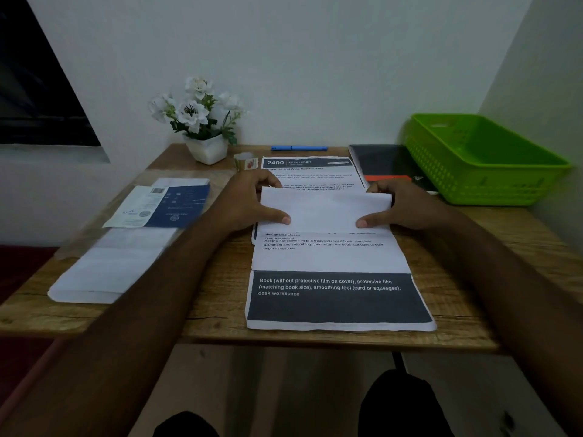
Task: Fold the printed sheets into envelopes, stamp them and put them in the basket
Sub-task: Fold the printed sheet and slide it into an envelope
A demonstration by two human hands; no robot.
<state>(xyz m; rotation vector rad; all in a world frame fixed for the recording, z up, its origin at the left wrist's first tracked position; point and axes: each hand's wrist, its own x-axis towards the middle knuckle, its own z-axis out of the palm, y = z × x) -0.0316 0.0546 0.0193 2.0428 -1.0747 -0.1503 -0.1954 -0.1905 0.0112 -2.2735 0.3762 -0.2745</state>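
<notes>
White printed sheet [328, 257] reading "smoothing tool (card or squeegee)" lying on wooden table [214, 294], fingers [274, 216] of left hand [246, 200] and right hand [403, 206] pinching its folded flap. Behind, second sheet [310, 171] headed "2400 DESK / STUDY". Green basket [485, 190] sitting far right by white wall [315, 74].

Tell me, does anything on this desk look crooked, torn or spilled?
Nothing stands out. The left hand and right hand hold the printed sheet mid-fold, its edges roughly even, with no tear or spill visible. The green basket sits upright at the far right.
</notes>
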